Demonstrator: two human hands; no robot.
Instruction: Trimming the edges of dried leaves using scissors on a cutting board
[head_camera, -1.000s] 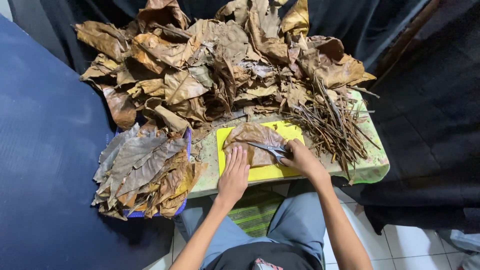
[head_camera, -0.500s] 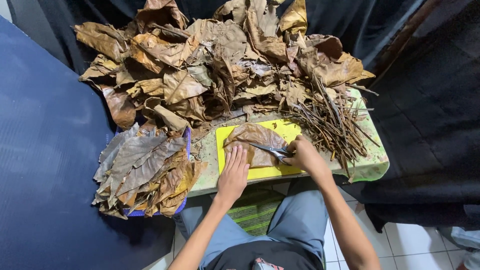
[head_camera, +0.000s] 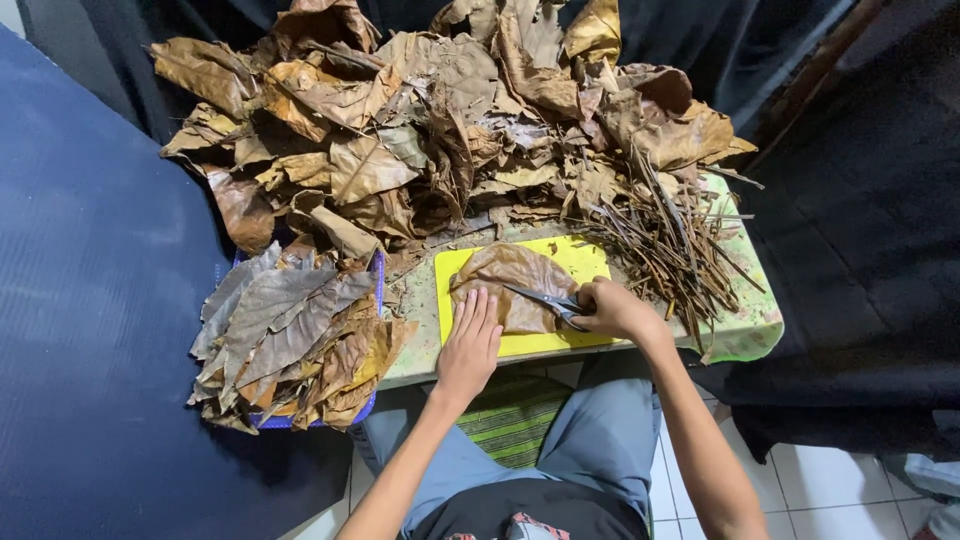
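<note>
L hand (head_camera: 468, 345): flat, fingers together, pressing dry leaf (head_camera: 505, 285) on yellow board (head_camera: 585, 262).
R hand (head_camera: 612, 308): clamped on scissors (head_camera: 545, 302), blades prob. over leaf, just right of L fingertips.

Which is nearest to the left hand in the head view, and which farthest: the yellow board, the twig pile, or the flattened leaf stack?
1. Yellow board, under the left hand.
2. Leaf stack, to its left.
3. Twig pile, far right.
</note>
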